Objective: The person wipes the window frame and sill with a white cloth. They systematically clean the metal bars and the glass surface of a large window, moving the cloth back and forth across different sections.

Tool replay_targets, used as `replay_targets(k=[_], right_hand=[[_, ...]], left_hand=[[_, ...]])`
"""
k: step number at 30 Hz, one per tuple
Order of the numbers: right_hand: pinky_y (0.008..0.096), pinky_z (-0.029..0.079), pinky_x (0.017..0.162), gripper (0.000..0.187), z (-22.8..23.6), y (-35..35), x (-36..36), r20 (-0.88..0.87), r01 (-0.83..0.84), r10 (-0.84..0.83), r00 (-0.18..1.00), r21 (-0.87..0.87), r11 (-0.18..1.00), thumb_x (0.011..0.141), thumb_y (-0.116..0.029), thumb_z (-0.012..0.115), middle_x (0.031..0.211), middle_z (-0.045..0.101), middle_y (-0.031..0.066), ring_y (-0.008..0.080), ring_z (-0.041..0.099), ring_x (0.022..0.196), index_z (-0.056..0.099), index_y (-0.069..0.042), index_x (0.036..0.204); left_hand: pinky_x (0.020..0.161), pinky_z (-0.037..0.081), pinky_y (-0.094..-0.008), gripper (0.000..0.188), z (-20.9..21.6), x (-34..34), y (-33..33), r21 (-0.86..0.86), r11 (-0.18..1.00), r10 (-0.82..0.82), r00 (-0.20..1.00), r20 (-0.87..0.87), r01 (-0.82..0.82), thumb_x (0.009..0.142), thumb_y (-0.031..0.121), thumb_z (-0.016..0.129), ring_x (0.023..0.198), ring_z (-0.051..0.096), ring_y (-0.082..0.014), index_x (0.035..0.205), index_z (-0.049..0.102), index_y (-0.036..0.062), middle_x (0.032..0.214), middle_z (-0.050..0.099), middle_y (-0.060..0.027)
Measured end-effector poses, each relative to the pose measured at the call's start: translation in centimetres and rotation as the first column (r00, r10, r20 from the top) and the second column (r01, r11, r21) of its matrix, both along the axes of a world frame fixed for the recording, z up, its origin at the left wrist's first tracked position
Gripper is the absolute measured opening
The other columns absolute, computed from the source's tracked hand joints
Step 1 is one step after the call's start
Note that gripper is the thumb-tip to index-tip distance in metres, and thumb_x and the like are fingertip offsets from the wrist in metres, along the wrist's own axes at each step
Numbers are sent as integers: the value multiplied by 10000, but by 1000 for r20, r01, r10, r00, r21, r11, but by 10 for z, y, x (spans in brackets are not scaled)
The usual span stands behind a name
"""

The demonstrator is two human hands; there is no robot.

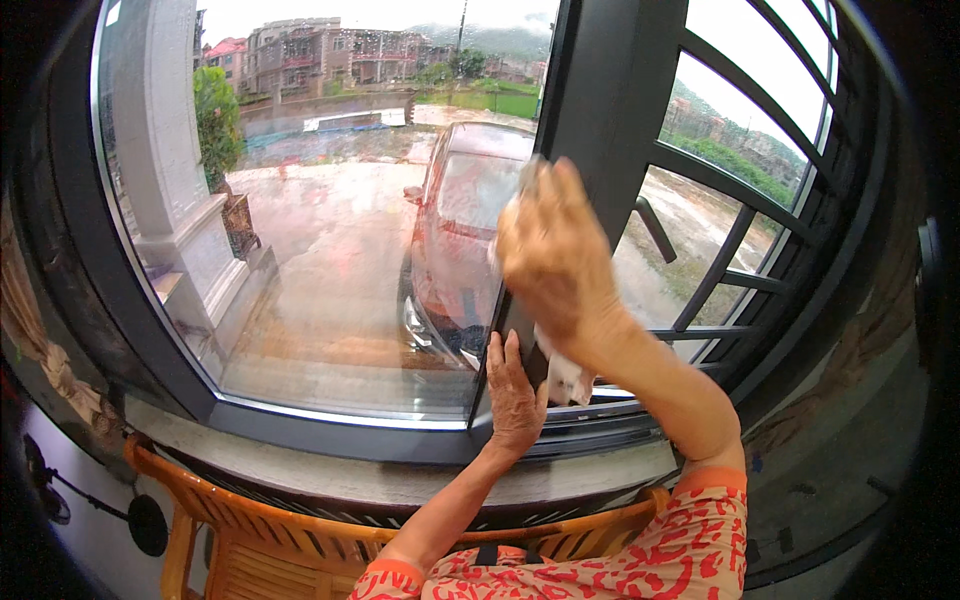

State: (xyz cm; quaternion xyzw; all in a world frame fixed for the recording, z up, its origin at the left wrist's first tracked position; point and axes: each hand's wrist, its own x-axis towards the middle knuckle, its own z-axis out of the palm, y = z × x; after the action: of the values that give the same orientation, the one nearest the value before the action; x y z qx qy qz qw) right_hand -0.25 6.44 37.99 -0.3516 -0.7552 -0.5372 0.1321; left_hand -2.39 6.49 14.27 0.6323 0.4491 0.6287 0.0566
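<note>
While left hand [515, 405] rests flat on dark window frame [598, 90], thumb apart, right hand [555, 250], blurred, presses whitish cloth [568, 385] against frame higher up, finger grip unclear; beyond glass pane [320, 310], red car [460, 255] stands outside.

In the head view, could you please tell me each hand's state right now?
Left hand: open, laid against the dark window frame, no held object visible.
Right hand: closed on a pale cloth, slightly blurred.
</note>
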Motion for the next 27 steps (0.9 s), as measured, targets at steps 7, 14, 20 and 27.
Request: replay_targets(k=[7, 14, 20, 27], right_hand=[[511, 273, 1129, 272, 8, 10, 2, -83, -96, 111, 990, 162, 982, 819, -128, 623, 1131, 629, 263, 362, 526, 1212, 646, 47, 1025], [522, 215, 1150, 259, -40, -8, 6, 207, 5, 18, 978, -107, 994, 836, -168, 587, 1145, 623, 267, 380, 514, 1211, 652, 32, 988], [515, 288, 1105, 319, -92, -3, 43, 151, -325, 368, 918, -249, 912, 797, -214, 635, 1120, 618, 191, 390, 522, 1164, 609, -29, 1055], [542, 439, 965, 536, -27, 18, 72, -175, -627, 643, 746, 144, 766, 706, -223, 755, 1204, 572, 133, 373, 537, 1107, 532, -128, 1185]], left_hand=[[1112, 230, -497, 924, 4, -4, -2, 8, 1000, -4, 1000, -7, 4, 751, 20, 730, 1332, 260, -460, 1473, 154, 22, 1451, 188, -304], [1099, 237, -499, 847, -8, -3, 5, -33, 999, -15, 1000, -12, 14, 760, 40, 718, 1309, 286, -456, 1451, 228, 13, 1430, 252, -295], [1079, 254, -506, 774, -22, -5, 14, -195, 979, -92, 983, -162, 60, 784, 122, 689, 1310, 294, -442, 1420, 269, -15, 1409, 313, -279], [1129, 182, -483, 968, -1, -7, 1, -20, 1000, -25, 999, -38, 24, 753, 38, 727, 1352, 224, -433, 1472, 81, -19, 1464, 201, -266]])
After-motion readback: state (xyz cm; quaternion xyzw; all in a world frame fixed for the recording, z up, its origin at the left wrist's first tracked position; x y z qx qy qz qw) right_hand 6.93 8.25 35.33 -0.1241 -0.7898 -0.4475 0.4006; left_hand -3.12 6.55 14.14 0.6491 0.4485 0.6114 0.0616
